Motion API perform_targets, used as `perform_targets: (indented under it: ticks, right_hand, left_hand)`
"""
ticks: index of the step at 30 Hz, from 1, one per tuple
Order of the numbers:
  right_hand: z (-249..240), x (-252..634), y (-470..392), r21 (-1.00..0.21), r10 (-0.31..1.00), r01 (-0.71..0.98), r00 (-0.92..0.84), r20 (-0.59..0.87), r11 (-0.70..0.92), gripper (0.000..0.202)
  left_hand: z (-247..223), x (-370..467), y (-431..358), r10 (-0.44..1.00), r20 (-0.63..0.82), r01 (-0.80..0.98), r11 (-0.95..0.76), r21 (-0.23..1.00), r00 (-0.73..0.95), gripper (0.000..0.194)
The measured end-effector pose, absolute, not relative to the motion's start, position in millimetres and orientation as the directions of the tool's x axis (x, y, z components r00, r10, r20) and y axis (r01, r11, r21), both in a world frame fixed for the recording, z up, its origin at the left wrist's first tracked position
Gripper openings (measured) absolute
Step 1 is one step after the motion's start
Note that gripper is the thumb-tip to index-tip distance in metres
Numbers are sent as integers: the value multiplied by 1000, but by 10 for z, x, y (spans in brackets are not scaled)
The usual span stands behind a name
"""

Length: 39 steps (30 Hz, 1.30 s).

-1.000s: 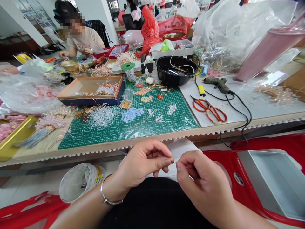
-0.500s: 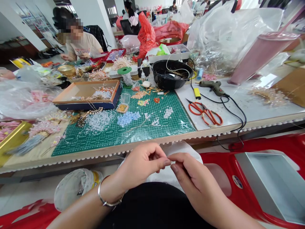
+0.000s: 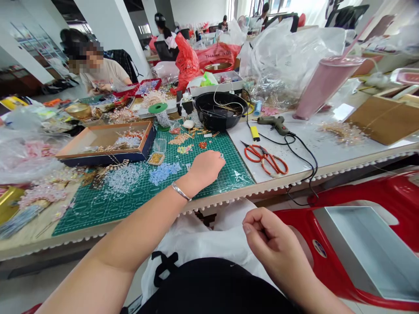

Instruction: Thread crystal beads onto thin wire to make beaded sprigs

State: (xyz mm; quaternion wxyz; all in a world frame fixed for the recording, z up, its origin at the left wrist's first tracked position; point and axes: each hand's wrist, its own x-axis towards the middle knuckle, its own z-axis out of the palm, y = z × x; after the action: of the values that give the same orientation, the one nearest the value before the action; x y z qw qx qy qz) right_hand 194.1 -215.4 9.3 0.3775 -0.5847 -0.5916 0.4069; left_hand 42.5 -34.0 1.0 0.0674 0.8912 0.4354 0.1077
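My left hand (image 3: 206, 168) reaches out over the green cutting mat (image 3: 131, 200), wearing a silver bracelet (image 3: 180, 191). Its fingers curl down onto a few small clear beads (image 3: 222, 155) near the mat's right side, and the fingertips are hidden behind the back of the hand. My right hand (image 3: 265, 237) stays low over my lap, thumb and forefinger pinched together. What they pinch is too fine to see. A white bag (image 3: 209, 235) lies across my lap below the table edge.
The mat holds piles of clear beads (image 3: 122, 179) and blue beads (image 3: 162, 171), beside a shallow box tray (image 3: 98, 139). A black bowl (image 3: 219, 109), glue gun (image 3: 273, 123) and orange scissors (image 3: 265, 157) lie right. A grey box (image 3: 366, 248) sits on a red stool (image 3: 393, 192). Another person (image 3: 98, 74) works far left.
My hands were pinched together over my lap. The left hand has since let go and stretched forward onto the mat, while the right hand stayed low. The view shifted right.
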Motion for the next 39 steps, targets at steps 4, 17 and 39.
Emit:
perform_targets:
  ticks: [4, 17, 39]
  right_hand:
    - [79, 1980, -2157, -921, 996, 388, -69, -58, -26, 9]
    - [221, 2011, -2186, -824, 972, 532, 2, 234, 197, 12]
    - [325, 1505, -2326, -655, 858, 576, -181, 481, 489, 15]
  left_hand:
    - [-113, 533, -269, 772, 121, 748, -635, 191, 624, 23]
    - [407, 387, -1224, 817, -114, 96, 72, 993, 565, 10]
    - [345, -172, -1960, 823, -290, -190, 425, 885, 489, 15]
